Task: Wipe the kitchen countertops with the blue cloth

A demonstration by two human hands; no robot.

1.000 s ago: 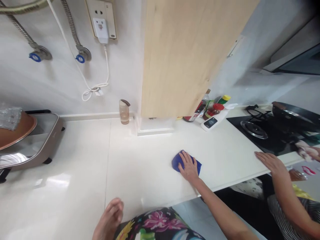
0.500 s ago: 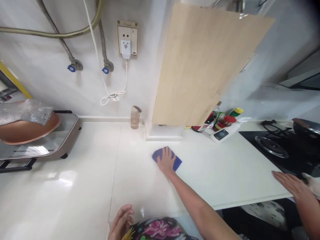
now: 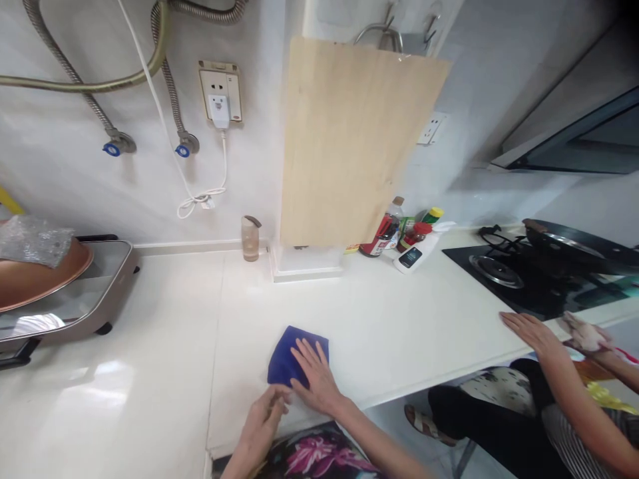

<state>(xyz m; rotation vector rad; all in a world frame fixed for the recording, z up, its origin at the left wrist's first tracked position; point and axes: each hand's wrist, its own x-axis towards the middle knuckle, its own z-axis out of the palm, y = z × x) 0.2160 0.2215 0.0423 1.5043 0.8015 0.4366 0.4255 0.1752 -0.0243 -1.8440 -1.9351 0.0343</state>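
Note:
A folded blue cloth (image 3: 285, 352) lies on the white countertop, close to its front edge. My right hand (image 3: 317, 379) rests flat on the right part of the cloth, its fingers spread. Just below the cloth's near left corner is my left hand (image 3: 262, 419). Its fingers are loosely bent and apart, and I see nothing in them. Whether its fingertips touch the cloth I cannot tell.
Left stands an electric pan (image 3: 114, 279) bearing a copper-coloured pan (image 3: 50, 283). A cup (image 3: 250, 238), bottles (image 3: 382, 233) and a white bottle (image 3: 414, 256) stand along the wall. Right are a stove (image 3: 539, 286) and another person's hand (image 3: 532, 332) on the counter edge.
My right hand has drawn the cloth toward me, near the counter's front edge. My left hand has come up and right, close to the cloth. The view has shifted right.

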